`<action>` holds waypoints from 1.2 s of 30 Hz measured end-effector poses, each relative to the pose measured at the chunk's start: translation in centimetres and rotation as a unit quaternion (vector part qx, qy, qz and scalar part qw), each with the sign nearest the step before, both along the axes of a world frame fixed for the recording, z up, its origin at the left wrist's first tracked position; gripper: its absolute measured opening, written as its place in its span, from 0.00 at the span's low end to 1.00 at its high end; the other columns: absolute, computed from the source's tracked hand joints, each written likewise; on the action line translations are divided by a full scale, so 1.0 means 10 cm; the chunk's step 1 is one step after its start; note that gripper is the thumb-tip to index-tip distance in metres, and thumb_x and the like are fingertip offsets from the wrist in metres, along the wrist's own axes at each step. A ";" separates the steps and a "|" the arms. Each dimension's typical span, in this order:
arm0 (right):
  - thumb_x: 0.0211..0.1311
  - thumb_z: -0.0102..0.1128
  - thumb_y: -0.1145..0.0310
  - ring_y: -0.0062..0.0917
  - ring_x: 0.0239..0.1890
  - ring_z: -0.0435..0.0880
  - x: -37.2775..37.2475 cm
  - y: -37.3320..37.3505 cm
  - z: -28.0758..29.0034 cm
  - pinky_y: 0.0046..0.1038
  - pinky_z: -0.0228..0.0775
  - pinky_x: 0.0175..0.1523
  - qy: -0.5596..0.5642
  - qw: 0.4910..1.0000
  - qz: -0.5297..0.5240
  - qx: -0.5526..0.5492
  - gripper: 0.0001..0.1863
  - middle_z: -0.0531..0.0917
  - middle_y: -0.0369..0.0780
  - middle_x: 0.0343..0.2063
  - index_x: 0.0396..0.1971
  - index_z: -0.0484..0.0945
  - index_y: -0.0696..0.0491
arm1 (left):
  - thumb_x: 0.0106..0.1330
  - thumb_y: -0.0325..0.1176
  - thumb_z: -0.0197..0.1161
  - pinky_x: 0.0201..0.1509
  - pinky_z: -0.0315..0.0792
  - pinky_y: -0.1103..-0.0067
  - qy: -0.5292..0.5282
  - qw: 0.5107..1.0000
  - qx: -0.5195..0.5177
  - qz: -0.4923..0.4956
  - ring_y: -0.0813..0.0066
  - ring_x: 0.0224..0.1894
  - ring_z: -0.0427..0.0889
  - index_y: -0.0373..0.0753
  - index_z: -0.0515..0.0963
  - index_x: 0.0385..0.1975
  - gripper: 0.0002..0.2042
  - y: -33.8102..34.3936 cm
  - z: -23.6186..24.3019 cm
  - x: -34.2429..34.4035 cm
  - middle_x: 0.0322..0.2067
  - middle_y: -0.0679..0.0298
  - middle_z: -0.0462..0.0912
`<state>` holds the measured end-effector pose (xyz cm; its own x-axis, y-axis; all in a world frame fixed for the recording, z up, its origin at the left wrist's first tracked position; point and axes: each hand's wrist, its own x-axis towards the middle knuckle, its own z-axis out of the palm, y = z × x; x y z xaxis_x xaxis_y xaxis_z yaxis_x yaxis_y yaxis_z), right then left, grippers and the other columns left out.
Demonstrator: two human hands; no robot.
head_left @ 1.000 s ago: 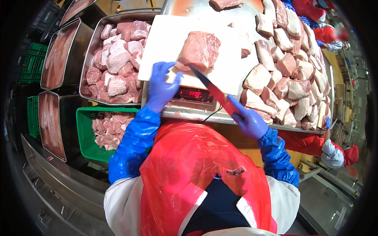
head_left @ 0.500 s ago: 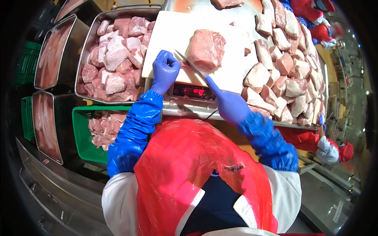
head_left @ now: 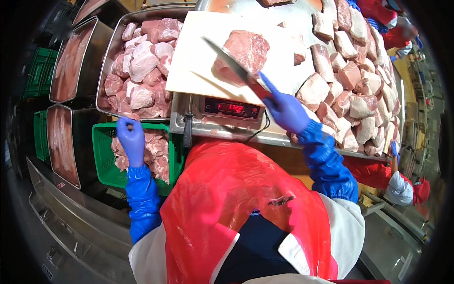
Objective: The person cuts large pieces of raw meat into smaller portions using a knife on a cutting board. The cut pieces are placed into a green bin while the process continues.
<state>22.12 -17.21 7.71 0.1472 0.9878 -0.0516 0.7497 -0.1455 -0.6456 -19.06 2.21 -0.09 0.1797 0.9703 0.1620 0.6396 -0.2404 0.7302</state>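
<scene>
The left hand [head_left: 131,139] has moved from the board [head_left: 189,71] to above the basket [head_left: 102,156] left of it, apparently pinching a scrap [head_left: 131,116]; the right hand [head_left: 287,111] grips the knife [head_left: 236,67] over the board's meat [head_left: 250,47].

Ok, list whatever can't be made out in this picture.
All in the head view:
- Handle of the knife: hidden by the right hand.
- Floor of the green crate: covered by meat scraps and the left hand.
- Underside of the large meat piece: hidden against the white board.
- Far meat piece: cut off by the upper edge.
</scene>
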 end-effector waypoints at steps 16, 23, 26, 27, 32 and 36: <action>0.71 0.55 0.70 0.16 0.20 0.74 -0.40 -0.81 -0.26 0.18 0.66 0.20 0.429 0.794 -0.413 0.119 0.35 0.79 0.38 0.31 0.73 0.53 0.52 | 0.63 0.53 0.60 0.56 0.75 0.70 0.244 0.871 -0.076 -0.420 0.59 0.46 0.85 0.37 0.83 0.46 0.24 1.15 0.35 3.55 0.44 0.52 0.86; 0.68 0.54 0.75 0.24 0.40 0.81 -0.31 0.82 -0.77 0.27 0.77 0.45 0.208 0.841 -0.379 0.324 0.31 0.80 0.42 0.46 0.69 0.57 0.58 | 0.67 0.36 0.65 0.73 0.56 0.70 -0.193 0.916 -0.166 -0.311 0.60 0.67 0.67 0.32 0.65 0.67 0.30 0.22 -0.14 2.25 0.63 0.50 0.70; 0.67 0.53 0.74 0.23 0.45 0.80 -0.58 1.85 -1.04 0.27 0.76 0.48 0.268 0.831 -0.319 0.369 0.31 0.80 0.43 0.45 0.70 0.57 0.58 | 0.73 0.36 0.55 0.72 0.59 0.71 -0.271 0.936 0.039 -0.221 0.62 0.66 0.68 0.33 0.64 0.67 0.25 0.77 -0.74 1.88 0.63 0.53 0.71; 0.68 0.54 0.72 0.21 0.35 0.81 -0.77 2.06 -1.00 0.25 0.78 0.38 0.358 0.841 -0.268 0.304 0.32 0.81 0.42 0.40 0.70 0.57 0.57 | 0.74 0.38 0.53 0.71 0.61 0.70 -0.268 0.945 -0.038 -0.185 0.62 0.64 0.70 0.34 0.65 0.66 0.24 1.23 -0.82 1.56 0.62 0.54 0.72; 0.66 0.61 0.67 0.20 0.27 0.81 -0.90 1.41 -0.23 0.25 0.77 0.30 0.489 0.835 -0.184 0.173 0.28 0.82 0.40 0.32 0.64 0.66 0.58 | 0.76 0.34 0.49 0.61 0.70 0.68 0.024 0.997 -0.032 0.071 0.57 0.54 0.77 0.22 0.71 0.58 0.20 1.94 -0.87 0.37 0.54 0.47 0.79; 0.67 0.62 0.64 0.17 0.30 0.81 0.27 -0.46 -0.48 0.21 0.73 0.32 0.317 0.847 -0.398 0.157 0.14 0.82 0.37 0.34 0.46 0.77 0.57 | 0.70 0.30 0.59 0.55 0.73 0.73 -0.277 0.937 -0.090 -0.194 0.69 0.49 0.79 0.28 0.76 0.50 0.14 0.31 0.08 1.95 0.46 0.54 0.81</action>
